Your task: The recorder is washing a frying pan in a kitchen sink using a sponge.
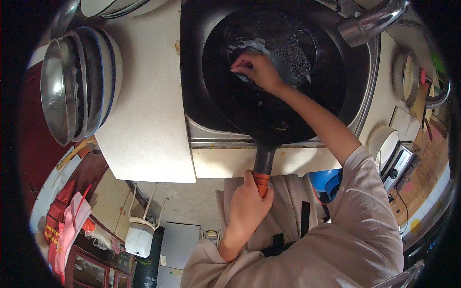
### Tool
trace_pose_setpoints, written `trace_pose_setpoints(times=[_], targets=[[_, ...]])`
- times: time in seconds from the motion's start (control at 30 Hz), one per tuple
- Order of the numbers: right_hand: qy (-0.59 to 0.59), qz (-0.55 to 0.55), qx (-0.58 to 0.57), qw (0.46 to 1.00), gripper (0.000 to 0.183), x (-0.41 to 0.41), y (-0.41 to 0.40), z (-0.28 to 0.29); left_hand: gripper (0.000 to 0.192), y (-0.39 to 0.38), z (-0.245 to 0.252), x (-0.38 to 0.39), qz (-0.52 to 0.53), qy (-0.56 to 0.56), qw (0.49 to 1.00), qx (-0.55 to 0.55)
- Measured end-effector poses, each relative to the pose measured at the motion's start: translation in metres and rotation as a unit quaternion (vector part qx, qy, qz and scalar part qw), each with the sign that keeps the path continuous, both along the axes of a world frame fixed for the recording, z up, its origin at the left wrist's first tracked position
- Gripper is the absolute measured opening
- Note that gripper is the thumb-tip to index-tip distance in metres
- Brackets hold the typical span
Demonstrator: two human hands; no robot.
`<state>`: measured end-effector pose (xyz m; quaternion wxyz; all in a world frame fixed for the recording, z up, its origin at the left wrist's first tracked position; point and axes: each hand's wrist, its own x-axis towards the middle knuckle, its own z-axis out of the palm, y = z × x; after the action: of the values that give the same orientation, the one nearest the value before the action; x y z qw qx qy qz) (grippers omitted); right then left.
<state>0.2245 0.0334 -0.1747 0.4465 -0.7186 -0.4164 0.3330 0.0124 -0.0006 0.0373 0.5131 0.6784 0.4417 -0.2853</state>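
A black wok (234,104) rests in the metal sink (365,104), with water and pale suds (288,72) in its bowl. My left hand (250,207) is wrapped around the wok's handle (264,162), over its orange-red grip, in front of the counter edge. Reaching over from the right, my right hand (257,70) is inside the wok at the left of the wet area. Its fingers are curled and the fingertips come together; whether anything thin is between them cannot be made out. A chrome faucet (371,25) juts over the sink's far right corner.
Several nested bowls and pans (83,86) lean at the left of the white counter (151,108). To the right stand a white pot (383,142), a metal-rimmed bowl (410,81) and a gas stove (399,162). Behind and below are a white stool (140,237) and a blue bucket (324,181).
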Motion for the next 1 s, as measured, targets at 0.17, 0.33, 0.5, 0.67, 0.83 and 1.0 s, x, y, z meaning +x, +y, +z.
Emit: trace_pose_setpoints(times=[0.17,0.33,0.5,0.67,0.83,1.0], targets=[[0.001,0.037,0.006,0.999,0.014,0.007,-0.005,-0.008,0.049,-0.001,-0.003,0.000,-0.001,-0.001,1.000,-0.019],[0.015,0.037,-0.044,0.998,0.014,0.005,-0.002,0.003,0.045,-0.001,-0.003,-0.001,-0.011,0.005,1.000,0.004],[-0.082,0.071,0.028,0.994,0.011,0.010,-0.003,-0.003,0.043,0.000,-0.001,0.001,-0.004,-0.005,1.000,-0.009],[-0.084,0.089,0.010,0.992,0.014,0.007,-0.004,-0.002,0.043,0.001,-0.001,0.001,0.002,0.001,1.000,-0.011],[-0.165,0.052,-0.028,0.985,0.008,-0.010,-0.004,0.002,0.044,0.002,0.000,0.000,-0.005,0.017,1.000,-0.008],[-0.200,0.024,-0.022,0.979,0.008,-0.020,-0.003,0.003,0.047,0.004,-0.002,-0.002,-0.008,0.030,0.999,-0.015]])
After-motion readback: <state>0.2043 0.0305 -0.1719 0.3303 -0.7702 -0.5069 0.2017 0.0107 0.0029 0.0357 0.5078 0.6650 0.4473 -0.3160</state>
